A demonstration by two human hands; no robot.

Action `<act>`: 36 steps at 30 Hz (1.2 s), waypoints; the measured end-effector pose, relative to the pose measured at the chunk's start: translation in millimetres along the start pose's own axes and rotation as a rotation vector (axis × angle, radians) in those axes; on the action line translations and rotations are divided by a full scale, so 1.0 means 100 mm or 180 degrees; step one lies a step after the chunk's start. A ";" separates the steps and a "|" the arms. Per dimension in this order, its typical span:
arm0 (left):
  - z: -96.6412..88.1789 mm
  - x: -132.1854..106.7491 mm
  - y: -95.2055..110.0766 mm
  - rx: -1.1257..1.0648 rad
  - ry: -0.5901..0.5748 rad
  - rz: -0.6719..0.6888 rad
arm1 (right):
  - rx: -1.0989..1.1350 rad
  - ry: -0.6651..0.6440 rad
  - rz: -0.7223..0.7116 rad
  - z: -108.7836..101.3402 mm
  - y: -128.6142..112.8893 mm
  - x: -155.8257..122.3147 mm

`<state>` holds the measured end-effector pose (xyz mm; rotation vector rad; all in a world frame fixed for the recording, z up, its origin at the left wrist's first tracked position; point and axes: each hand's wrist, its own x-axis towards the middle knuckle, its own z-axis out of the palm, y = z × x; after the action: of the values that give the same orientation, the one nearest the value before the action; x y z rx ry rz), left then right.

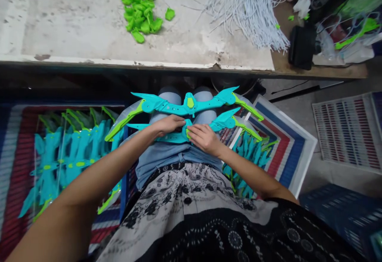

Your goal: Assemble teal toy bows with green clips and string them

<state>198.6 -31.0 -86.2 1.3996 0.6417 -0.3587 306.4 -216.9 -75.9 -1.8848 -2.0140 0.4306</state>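
Two toy bows lay across the person's lap, and everything else was spread around them. Biggest was the workbench, its pale top scuffed, with a heap of green plastic pieces near the middle and a bundle of white cords fanned out farther right. Below it on the left, a striped bag held a stack of turquoise bows; on the right, a white-rimmed tray held a second, smaller pile of bows.

On the knees, the far bow lay untouched, its green centre piece already seated. The near bow lay just in front of it, close to the belly, and both hands were on its middle. The left hand lay flat over the grip with fingers curled down on it, pinning it to the lap. The right hand pressed from the other side, fingertips at a small green piece on the grip; whether that piece was pinched or only pushed could not be told.

To do this well, the left hand should probably keep the bow level on both thighs while the right squares the green piece over its seat and presses straight down, not at a slant, so nothing bends.
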 end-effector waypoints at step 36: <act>0.49 -0.43 -0.49 0.3708 0.1342 0.1387 | -0.1309 0.0879 0.0310 -1.08 0.93 3.07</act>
<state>146.3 -92.6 -96.8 2.7202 0.4255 -0.0508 421.1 94.1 -7.2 -2.1414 -1.9341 -0.2330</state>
